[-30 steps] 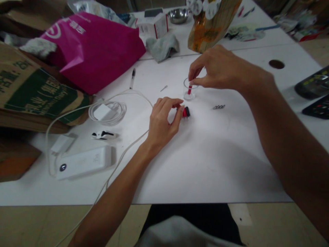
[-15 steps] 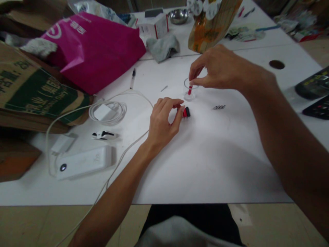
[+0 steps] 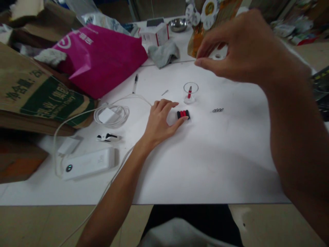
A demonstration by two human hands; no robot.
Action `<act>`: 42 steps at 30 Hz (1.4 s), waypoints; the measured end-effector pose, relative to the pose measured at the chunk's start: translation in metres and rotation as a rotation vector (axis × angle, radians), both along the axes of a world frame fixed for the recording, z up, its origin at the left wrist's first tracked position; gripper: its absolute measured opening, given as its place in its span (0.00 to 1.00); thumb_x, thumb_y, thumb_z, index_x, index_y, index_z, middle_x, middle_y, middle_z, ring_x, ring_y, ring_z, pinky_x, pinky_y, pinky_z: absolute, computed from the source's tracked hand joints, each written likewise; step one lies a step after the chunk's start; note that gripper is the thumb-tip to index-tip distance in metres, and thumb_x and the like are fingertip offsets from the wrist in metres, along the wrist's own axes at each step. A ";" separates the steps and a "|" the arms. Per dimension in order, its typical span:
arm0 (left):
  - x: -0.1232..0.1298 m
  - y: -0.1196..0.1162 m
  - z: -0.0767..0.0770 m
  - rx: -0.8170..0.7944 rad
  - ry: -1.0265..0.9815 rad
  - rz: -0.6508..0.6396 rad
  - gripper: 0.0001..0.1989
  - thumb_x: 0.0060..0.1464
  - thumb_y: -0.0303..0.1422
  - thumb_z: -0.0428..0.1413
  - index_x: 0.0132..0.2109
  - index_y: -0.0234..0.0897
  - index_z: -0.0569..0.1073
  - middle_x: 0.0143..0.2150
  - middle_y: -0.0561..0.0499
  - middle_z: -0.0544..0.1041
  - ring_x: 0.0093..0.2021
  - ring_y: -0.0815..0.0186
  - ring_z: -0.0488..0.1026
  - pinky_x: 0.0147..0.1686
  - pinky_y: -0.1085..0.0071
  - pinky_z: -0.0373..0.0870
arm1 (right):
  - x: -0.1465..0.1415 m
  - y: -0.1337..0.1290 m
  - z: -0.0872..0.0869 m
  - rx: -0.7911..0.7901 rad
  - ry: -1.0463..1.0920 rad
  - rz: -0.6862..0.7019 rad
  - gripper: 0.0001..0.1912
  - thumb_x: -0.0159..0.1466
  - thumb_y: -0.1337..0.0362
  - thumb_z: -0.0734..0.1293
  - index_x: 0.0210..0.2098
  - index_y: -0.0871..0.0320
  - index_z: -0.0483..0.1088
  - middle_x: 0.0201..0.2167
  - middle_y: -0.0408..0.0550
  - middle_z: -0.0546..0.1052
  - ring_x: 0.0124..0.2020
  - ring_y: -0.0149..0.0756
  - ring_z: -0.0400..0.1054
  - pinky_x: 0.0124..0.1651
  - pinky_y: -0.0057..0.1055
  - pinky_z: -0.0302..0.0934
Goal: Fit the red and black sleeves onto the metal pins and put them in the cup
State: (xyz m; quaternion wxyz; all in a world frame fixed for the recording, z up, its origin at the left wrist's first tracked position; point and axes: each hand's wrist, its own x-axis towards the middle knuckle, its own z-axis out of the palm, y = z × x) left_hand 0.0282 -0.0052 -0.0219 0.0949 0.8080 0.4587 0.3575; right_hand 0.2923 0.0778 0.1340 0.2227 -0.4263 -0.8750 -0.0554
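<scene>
In the head view, the left hand (image 3: 161, 120) is resting beside a side-by-side row of short black and red cylinders (image 3: 183, 114) on the white table (image 3: 205, 161), its grip loosely parted; its thumb is covering part of their near ends. A slim red piece with a dark tip (image 3: 189, 93) is standing inside a clear round cup (image 3: 189, 102). The right hand (image 3: 244, 48) is hovering, blurred, fingertips curling toward thumb; whether its grip is holding anything cannot be told. Small dark loops (image 3: 218, 110) are lying nearby, too tiny to make out.
</scene>
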 end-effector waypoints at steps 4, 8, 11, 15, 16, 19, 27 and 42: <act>-0.009 0.002 -0.002 -0.056 0.135 -0.043 0.37 0.65 0.60 0.70 0.69 0.40 0.80 0.66 0.36 0.80 0.68 0.41 0.72 0.72 0.40 0.69 | 0.000 -0.011 0.011 0.040 -0.010 -0.028 0.09 0.73 0.60 0.78 0.50 0.53 0.88 0.47 0.45 0.91 0.52 0.49 0.87 0.63 0.49 0.79; -0.013 0.002 -0.003 -0.107 0.192 -0.080 0.38 0.63 0.60 0.71 0.70 0.43 0.80 0.68 0.37 0.80 0.70 0.39 0.70 0.74 0.37 0.67 | -0.002 -0.018 0.016 0.037 -0.022 -0.047 0.09 0.73 0.60 0.78 0.52 0.53 0.88 0.49 0.48 0.90 0.54 0.52 0.87 0.67 0.50 0.78; -0.016 0.004 -0.002 -0.123 0.194 -0.091 0.38 0.63 0.60 0.72 0.70 0.45 0.80 0.68 0.39 0.80 0.70 0.40 0.70 0.74 0.37 0.66 | 0.001 -0.017 0.016 0.066 0.003 -0.030 0.07 0.72 0.61 0.78 0.49 0.51 0.88 0.45 0.46 0.90 0.51 0.51 0.87 0.65 0.51 0.79; -0.018 0.005 -0.003 -0.121 0.192 -0.103 0.36 0.63 0.59 0.73 0.69 0.44 0.81 0.68 0.39 0.81 0.70 0.40 0.70 0.74 0.37 0.66 | 0.007 -0.012 0.014 0.073 0.021 -0.008 0.06 0.71 0.59 0.76 0.46 0.44 0.87 0.44 0.39 0.90 0.50 0.47 0.87 0.63 0.47 0.80; -0.019 0.005 -0.003 -0.117 0.192 -0.105 0.36 0.63 0.58 0.73 0.68 0.44 0.82 0.68 0.39 0.81 0.69 0.40 0.70 0.74 0.37 0.66 | 0.008 -0.011 0.014 0.075 0.028 0.005 0.06 0.71 0.58 0.76 0.46 0.43 0.87 0.44 0.39 0.90 0.50 0.47 0.88 0.64 0.47 0.80; -0.019 0.006 -0.003 -0.108 0.188 -0.105 0.33 0.64 0.57 0.73 0.67 0.45 0.82 0.67 0.40 0.82 0.69 0.41 0.71 0.74 0.37 0.67 | 0.011 -0.010 0.014 0.087 0.033 0.025 0.06 0.72 0.58 0.75 0.46 0.42 0.87 0.45 0.37 0.91 0.50 0.46 0.87 0.65 0.46 0.79; -0.017 0.006 -0.005 -0.095 0.168 -0.114 0.28 0.66 0.54 0.71 0.65 0.45 0.83 0.65 0.40 0.83 0.67 0.42 0.72 0.71 0.38 0.68 | 0.008 -0.019 0.018 0.051 0.076 0.029 0.06 0.71 0.61 0.76 0.46 0.47 0.88 0.45 0.41 0.91 0.49 0.47 0.86 0.61 0.46 0.78; -0.016 0.008 0.002 0.082 -0.007 0.028 0.26 0.69 0.48 0.69 0.66 0.40 0.79 0.64 0.38 0.82 0.67 0.44 0.73 0.69 0.44 0.70 | 0.062 -0.038 -0.089 -0.027 0.399 0.096 0.09 0.73 0.55 0.76 0.50 0.50 0.80 0.48 0.54 0.88 0.48 0.51 0.83 0.52 0.50 0.77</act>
